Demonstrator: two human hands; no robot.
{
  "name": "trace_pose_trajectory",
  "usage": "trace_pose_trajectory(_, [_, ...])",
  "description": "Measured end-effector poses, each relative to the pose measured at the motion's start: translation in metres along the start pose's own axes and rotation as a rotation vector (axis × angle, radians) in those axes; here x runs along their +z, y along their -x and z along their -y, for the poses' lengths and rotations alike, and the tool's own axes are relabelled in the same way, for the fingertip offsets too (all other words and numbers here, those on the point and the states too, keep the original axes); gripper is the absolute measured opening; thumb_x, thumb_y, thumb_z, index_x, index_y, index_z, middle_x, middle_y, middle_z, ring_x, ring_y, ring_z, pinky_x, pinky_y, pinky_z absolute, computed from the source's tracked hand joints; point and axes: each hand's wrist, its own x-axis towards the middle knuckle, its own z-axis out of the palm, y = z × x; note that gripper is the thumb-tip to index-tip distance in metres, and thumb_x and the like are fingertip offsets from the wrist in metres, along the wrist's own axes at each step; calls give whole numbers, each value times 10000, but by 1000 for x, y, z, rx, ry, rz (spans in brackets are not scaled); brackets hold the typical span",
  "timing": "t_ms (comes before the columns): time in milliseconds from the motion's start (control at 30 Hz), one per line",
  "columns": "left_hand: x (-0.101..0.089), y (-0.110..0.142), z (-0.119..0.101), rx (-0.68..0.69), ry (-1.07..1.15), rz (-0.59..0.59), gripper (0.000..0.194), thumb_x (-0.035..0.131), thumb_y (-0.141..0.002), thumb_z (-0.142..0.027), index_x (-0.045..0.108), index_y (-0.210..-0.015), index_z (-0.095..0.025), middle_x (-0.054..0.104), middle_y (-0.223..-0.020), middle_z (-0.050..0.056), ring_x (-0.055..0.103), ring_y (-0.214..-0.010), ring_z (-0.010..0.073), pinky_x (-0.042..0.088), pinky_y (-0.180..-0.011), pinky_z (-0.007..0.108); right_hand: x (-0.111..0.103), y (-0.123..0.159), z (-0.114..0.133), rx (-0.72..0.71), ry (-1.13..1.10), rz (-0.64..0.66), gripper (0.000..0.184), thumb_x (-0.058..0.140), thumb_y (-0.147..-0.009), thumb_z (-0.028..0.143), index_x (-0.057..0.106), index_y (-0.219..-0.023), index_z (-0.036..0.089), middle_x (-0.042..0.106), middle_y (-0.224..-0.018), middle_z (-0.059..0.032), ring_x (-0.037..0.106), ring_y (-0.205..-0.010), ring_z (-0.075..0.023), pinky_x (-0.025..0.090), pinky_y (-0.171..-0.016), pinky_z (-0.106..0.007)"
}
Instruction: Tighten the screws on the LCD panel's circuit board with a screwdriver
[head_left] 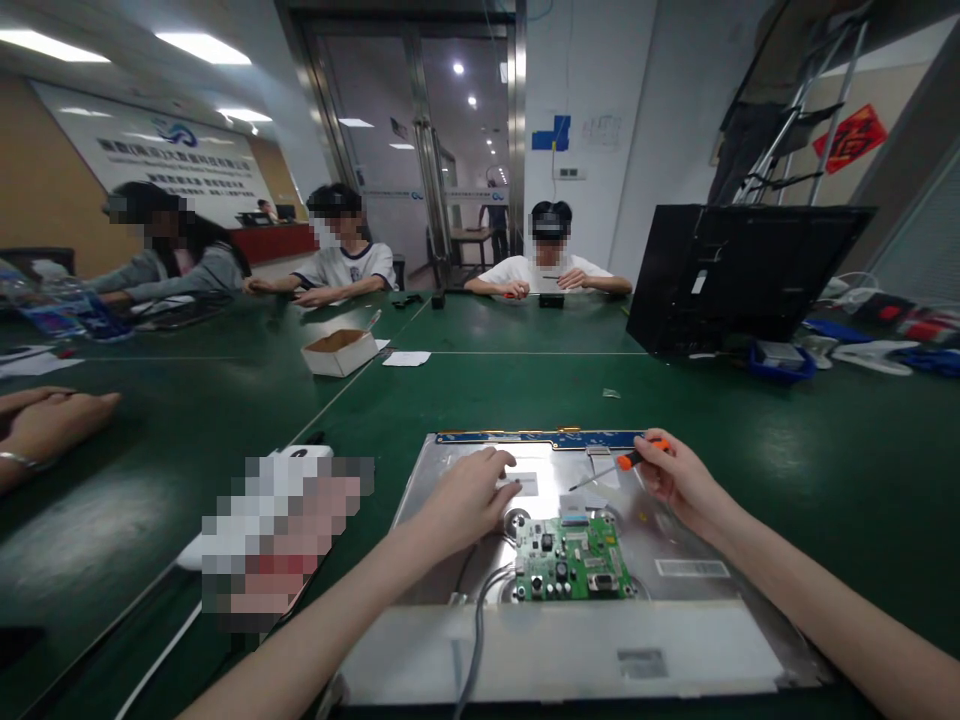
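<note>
A screwdriver (630,459) with an orange and black handle is in my right hand (679,475), its thin shaft pointing left over a display panel (420,655). The panel lies metal back up on the table. On its middle sits a green circuit board (574,560), and a long blue circuit strip (487,438) runs along the far edge. My left hand (476,495) hovers over or rests on the panel just left of the board, fingers apart and holding nothing I can see. A grey cable (480,640) runs from the board toward me.
Left of the panel lie a white device (292,470) and a blurred-out flat object (292,560). A small open box (339,355) stands farther back, and a black monitor (742,275) at the right. Another person's hands (60,425) rest at the left; several people sit across the green table (540,385).
</note>
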Motion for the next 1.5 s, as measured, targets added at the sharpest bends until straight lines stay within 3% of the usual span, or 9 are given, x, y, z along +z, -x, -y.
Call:
trace_pose_trajectory(133, [16,-15,8,20,34,-60,221,526,-966,-255,590,-1138,-132,616,-1147,136,599,-1066,272,504,-936,440,3,-6,-12,34,-28,47,601,901,-548,555,456,-774,220,439,-447,116,333,-349,-40,197,-336,-137])
trace_pose_trajectory(233, [24,-17,15,44,54,-81,253,509,-965,-243,565,-1193,-148,583,-1224,137,570,-1126,266,482,-984,437,5,-6,-17,23,-49,57,579,890,-583,552,463,-792,222,456,-449,114,348,-362,-43,237,-350,-139])
trace_pose_trajectory(533, [28,-13,31,102,57,-22,240,502,-948,-255,564,-1161,-166,586,-1252,150,558,-1145,307,465,-976,469,17,-14,-28,-15,-71,1,611,879,-546,591,459,-824,245,431,-429,136,342,-346,-56,222,-343,-159])
trace_pose_trajectory(800, [24,-8,38,43,89,-61,85,529,-917,-267,519,-938,-185,599,-1032,106,573,-961,269,483,-847,413,26,-15,-32,-34,-85,20,602,882,-546,578,451,-807,248,449,-435,133,347,-336,-57,238,-335,-169])
trace_pose_trajectory(967, [20,-9,33,37,41,-43,88,520,-912,-219,526,-830,-188,593,-994,100,561,-934,260,466,-832,398,23,-17,-33,-45,-109,14,612,879,-536,589,451,-814,252,430,-427,141,345,-345,-59,249,-341,-169])
trace_pose_trajectory(1167, [11,-11,23,10,-4,-56,136,548,-914,-195,517,-782,-193,600,-812,43,562,-797,223,430,-727,330,22,-15,-32,-44,-124,3,575,880,-553,567,472,-806,251,436,-434,130,359,-352,-68,246,-338,-172])
trace_pose_trajectory(1267, [7,-16,9,28,104,-47,147,582,-896,-171,524,-762,-188,603,-762,17,555,-738,190,411,-674,283,20,-14,-29,-45,-137,-14,577,885,-550,568,476,-803,249,447,-444,125,362,-359,-64,239,-338,-163])
trace_pose_trajectory(1500, [10,-48,-35,207,411,153,95,634,-830,-78,635,-784,-161,662,-739,-7,588,-682,136,436,-663,224,7,-15,-11,-83,-173,-87,641,920,-484,556,442,-776,244,408,-430,142,337,-350,-42,210,-337,-146])
